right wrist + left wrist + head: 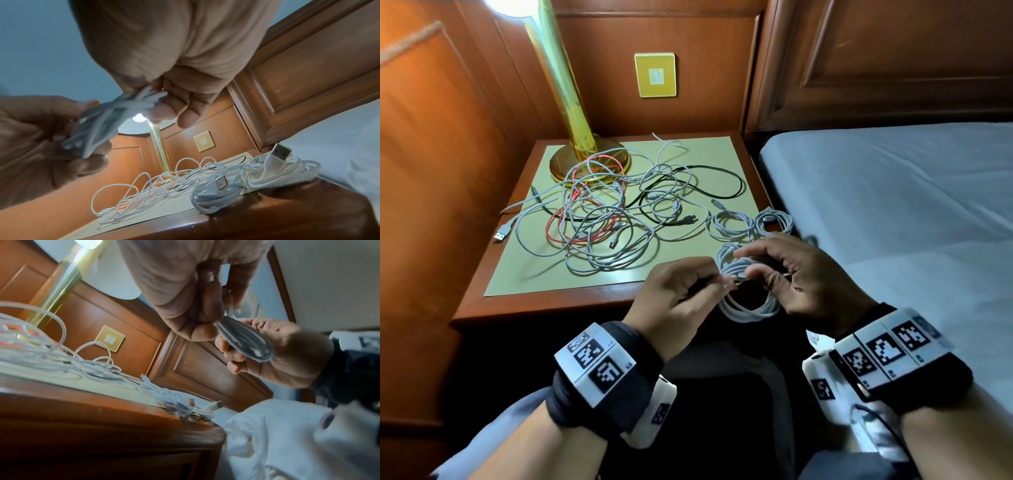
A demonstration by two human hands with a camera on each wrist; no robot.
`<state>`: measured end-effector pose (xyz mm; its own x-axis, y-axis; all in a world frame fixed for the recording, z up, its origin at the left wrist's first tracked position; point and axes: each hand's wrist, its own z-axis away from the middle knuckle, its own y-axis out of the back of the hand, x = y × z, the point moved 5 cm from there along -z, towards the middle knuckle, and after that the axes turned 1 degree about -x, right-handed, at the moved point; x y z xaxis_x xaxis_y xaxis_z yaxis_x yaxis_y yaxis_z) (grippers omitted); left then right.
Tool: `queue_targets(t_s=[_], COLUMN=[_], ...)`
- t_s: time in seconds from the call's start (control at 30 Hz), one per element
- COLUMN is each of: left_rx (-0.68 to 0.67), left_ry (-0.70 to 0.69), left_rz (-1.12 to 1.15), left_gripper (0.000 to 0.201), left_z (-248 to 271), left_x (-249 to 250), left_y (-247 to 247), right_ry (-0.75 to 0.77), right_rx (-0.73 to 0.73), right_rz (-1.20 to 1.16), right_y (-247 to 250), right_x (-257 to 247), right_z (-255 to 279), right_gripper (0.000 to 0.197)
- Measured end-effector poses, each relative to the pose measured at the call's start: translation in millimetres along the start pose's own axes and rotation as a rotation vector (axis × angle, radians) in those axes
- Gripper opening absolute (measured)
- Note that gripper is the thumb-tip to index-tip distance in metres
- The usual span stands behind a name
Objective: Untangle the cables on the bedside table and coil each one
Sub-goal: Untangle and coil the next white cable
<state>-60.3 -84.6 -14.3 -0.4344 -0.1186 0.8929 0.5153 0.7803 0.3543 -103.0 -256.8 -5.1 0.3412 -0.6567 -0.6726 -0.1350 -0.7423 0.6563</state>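
Note:
A white cable coil hangs between my hands in front of the bedside table, off its near right corner. My left hand pinches the coil's strands from the left, and my right hand grips the bundled loops from the right. In the left wrist view the bundle runs from my left fingers into my right palm. A tangle of white, red and black cables covers the tabletop. Two finished white coils lie at the table's right edge.
A brass lamp stands at the back left of the table, its base under some cables. A USB plug hangs over the left edge. A bed with a white sheet adjoins on the right. Wood panelling and a wall switch lie behind.

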Motion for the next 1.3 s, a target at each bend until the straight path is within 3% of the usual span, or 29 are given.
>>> queue_targets(t_s=[0.17, 0.37, 0.53, 0.87, 1.1, 1.2, 1.3], left_rx=[0.047, 0.060, 0.141, 0.097, 0.029, 0.027, 0.083], left_ry=[0.118, 0.068, 0.053, 0.168, 0.237, 0.264, 0.285], left_rz=[0.413, 0.141, 0.068, 0.422, 0.534, 0.595, 0.607], left_gripper=[0.030, 0.035, 0.034, 0.023, 0.021, 0.019, 0.018], left_z=[-1.6, -0.1, 3.7, -5.2, -8.0, -7.6, -7.2], left_x=[-2.6, -15.5, -20.6, -31.1, -35.8, -36.6, -37.2], left_y=[-3.6, 5.0, 1.2, -12.6, -17.0, -17.1, -16.4], right_ry=[0.125, 0.092, 0.057, 0.030, 0.023, 0.001, -0.059], right_rx=[0.108, 0.192, 0.222, 0.256, 0.238, 0.292, 0.374], right_rz=[0.156, 0.249, 0.166, 0.118, 0.127, 0.157, 0.180], right_y=[2.3, -6.8, -5.1, -2.9, -4.0, -1.9, 2.2], right_x=[-6.4, -7.5, -4.7, -0.2, 0.6, -0.1, 0.1], right_z=[-3.3, -2.5, -3.9, -4.8, -5.6, -4.7, -4.0], right_gripper=[0.032, 0.022, 0.023, 0.024, 0.028, 0.036, 0.031])
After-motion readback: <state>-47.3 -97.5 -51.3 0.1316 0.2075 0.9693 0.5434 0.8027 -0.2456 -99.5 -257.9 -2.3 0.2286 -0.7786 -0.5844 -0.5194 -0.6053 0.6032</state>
